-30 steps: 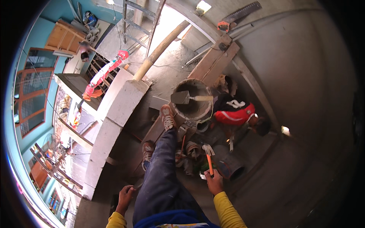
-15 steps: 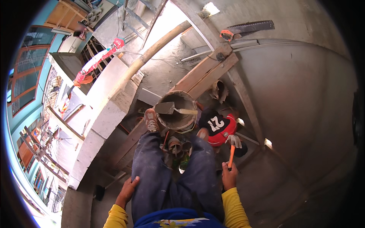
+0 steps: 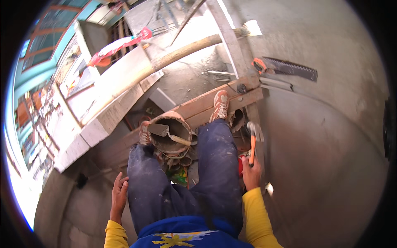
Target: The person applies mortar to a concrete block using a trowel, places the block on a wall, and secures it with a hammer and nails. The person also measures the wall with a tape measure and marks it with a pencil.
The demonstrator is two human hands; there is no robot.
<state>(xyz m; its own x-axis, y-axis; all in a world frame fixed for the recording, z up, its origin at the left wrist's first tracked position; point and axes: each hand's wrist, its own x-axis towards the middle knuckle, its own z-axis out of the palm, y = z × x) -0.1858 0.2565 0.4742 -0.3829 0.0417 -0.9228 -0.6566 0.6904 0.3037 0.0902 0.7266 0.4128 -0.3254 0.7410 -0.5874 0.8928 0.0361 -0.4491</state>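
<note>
My right hand (image 3: 252,173) is closed round the orange handle of a claw hammer (image 3: 253,144), its metal head pointing up and away from me. Beside my left thigh, my left hand (image 3: 119,191) holds nothing, fingers apart. Between my legs stands a round bucket (image 3: 187,122) with mortar-grey insides. Across its top lies a trowel (image 3: 159,129) with a wooden handle. My left shoe is next to the bucket, and my right shoe (image 3: 221,103) rests on a wooden plank (image 3: 196,99).
A handsaw (image 3: 289,68) with an orange grip lies at the upper right by the grey wall (image 3: 322,132). A round wooden pole (image 3: 182,56) crosses the upper middle, near an upright timber (image 3: 225,39). Below my right leg, red clothing (image 3: 241,164) of another person partly shows.
My right foot has stepped up onto the plank, right of the bucket. The view has shifted, and the person below is now mostly hidden. The hammer stays in my right hand.
</note>
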